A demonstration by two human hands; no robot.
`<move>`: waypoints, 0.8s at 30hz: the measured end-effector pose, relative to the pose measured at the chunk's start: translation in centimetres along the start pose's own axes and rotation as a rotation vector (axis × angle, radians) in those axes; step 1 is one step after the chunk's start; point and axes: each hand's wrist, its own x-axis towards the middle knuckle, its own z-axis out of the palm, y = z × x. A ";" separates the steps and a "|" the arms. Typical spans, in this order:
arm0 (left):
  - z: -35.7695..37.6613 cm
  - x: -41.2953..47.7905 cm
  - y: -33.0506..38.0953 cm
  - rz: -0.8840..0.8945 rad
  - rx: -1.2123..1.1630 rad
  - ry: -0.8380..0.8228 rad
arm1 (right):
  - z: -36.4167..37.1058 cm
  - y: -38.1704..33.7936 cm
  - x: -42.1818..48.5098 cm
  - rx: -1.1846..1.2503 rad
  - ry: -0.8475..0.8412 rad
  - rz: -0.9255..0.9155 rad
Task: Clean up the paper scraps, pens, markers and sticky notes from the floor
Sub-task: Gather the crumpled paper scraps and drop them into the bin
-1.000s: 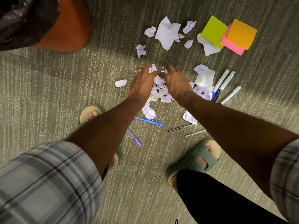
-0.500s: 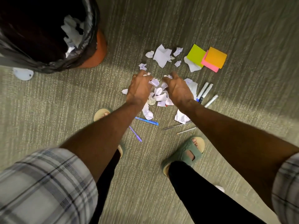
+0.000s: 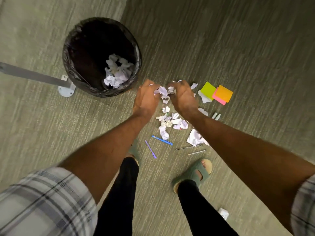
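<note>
My left hand (image 3: 146, 97) and my right hand (image 3: 183, 97) are cupped together above the floor, holding a bunch of crumpled paper scraps (image 3: 164, 92) between them. Below them a pile of white scraps (image 3: 172, 122) lies on the carpet, with a larger crumpled sheet (image 3: 195, 137) to the right. A blue pen (image 3: 162, 140), a purple pen (image 3: 150, 149) and two thin pens (image 3: 188, 147) lie nearer my feet. Green, orange and pink sticky notes (image 3: 217, 92) sit at the right, with markers (image 3: 216, 116) partly hidden by my right arm.
A bin lined with a black bag (image 3: 73, 48) stands to the left of my hands, with crumpled paper in its bottom. A grey metal furniture leg and its foot (image 3: 66, 90) lie left of the bin. My feet in green sandals (image 3: 194, 174) stand close below. A small scrap (image 3: 223, 213) lies behind.
My hands have closed on a bunch of scraps and lifted it off the floor pile. The view has pulled back and up, bringing the whole bin into sight.
</note>
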 end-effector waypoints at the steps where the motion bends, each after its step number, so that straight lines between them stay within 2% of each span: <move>1: -0.7 0.1 -0.4 -0.030 0.005 0.029 | -0.2 -1.0 0.3 0.024 -0.015 0.013; 9: -7.2 2.3 -5.9 -0.053 0.009 0.105 | 0.6 -9.6 3.8 0.131 -0.088 0.066; 15: -12.2 4.0 -7.9 -0.126 -0.055 0.149 | 1.6 -15.1 7.3 0.578 -0.113 0.297; 24: -13.5 6.1 -12.1 -0.275 -0.074 0.133 | 2.3 -19.5 9.3 0.940 -0.316 0.489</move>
